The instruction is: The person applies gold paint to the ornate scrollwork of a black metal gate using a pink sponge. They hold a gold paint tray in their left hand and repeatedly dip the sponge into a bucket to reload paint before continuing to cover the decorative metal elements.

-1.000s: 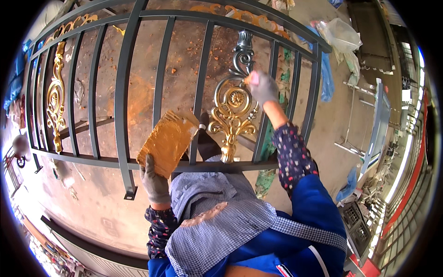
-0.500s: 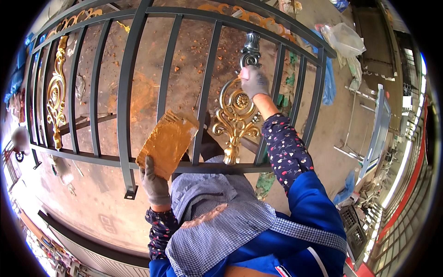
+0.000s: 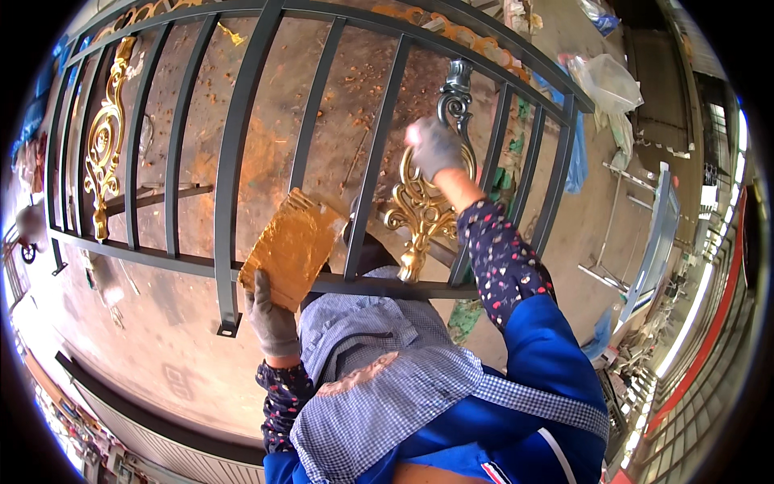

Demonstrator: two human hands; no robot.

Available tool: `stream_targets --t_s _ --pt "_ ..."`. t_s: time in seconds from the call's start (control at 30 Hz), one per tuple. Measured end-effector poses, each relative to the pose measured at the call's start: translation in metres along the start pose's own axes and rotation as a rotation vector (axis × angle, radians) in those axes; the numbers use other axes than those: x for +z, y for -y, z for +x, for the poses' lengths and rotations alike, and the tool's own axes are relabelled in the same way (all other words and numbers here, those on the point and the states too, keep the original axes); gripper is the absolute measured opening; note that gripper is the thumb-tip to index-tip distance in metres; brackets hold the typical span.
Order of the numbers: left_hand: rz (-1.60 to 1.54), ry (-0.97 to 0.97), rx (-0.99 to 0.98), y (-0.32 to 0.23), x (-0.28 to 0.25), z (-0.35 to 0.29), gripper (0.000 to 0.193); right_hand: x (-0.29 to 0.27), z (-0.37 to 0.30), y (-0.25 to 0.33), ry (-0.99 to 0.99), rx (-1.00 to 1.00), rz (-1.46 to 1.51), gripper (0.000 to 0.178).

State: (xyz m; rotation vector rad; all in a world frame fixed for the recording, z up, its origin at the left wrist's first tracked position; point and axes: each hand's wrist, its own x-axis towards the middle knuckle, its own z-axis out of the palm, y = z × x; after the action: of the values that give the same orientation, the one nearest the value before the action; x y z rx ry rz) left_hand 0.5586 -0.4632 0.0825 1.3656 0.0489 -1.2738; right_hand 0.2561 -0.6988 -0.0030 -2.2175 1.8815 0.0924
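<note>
In a grey glove, my left hand (image 3: 272, 321) grips the lower edge of a flat rectangular board (image 3: 292, 252) smeared with gold paint. My right hand (image 3: 439, 152), also gloved and partly blurred, is closed over the scrolled ornament (image 3: 421, 216) in the dark railing (image 3: 231, 161). Whatever its fingers hold is hidden. Below this hand the ornament is gold; its upper end, above the hand, is still dark grey. Further left, a second scrolled ornament (image 3: 103, 145) is gold from end to end.
Gold scrollwork (image 3: 476, 44) runs along the railing's far side. The concrete floor (image 3: 161, 339) beneath carries orange stains and crumbs. Clear plastic bags (image 3: 609, 85) and a leaning blue-grey frame (image 3: 649, 242) are on the right.
My right hand has come slightly down and left along the ornament, uncovering more of its grey upper scroll. The railing sits a little further right in view; my left hand keeps the board.
</note>
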Motion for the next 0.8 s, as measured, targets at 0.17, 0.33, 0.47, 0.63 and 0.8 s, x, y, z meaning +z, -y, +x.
stream_targets --t_s 0.17,0.33,0.47,0.63,0.8 --pt "-0.036 -0.039 -0.021 0.001 -0.013 0.002 0.043 -0.011 0.005 0.000 -0.017 0.119 0.038 0.021" --pt "-0.048 -0.013 -0.013 -0.005 -0.005 0.005 0.044 -0.001 -0.034 0.017 0.051 -0.132 0.105 0.021" --pt "-0.037 0.031 -0.018 -0.006 -0.001 0.007 0.045 -0.014 0.002 -0.020 0.034 0.048 -0.043 0.023" --pt "-0.007 0.025 -0.023 -0.007 0.006 0.011 0.045 -0.037 0.020 -0.039 0.036 0.099 -0.068 0.030" --pt "-0.003 0.058 -0.060 -0.004 0.010 0.014 0.045 -0.021 0.035 -0.038 0.106 0.129 0.034 0.029"
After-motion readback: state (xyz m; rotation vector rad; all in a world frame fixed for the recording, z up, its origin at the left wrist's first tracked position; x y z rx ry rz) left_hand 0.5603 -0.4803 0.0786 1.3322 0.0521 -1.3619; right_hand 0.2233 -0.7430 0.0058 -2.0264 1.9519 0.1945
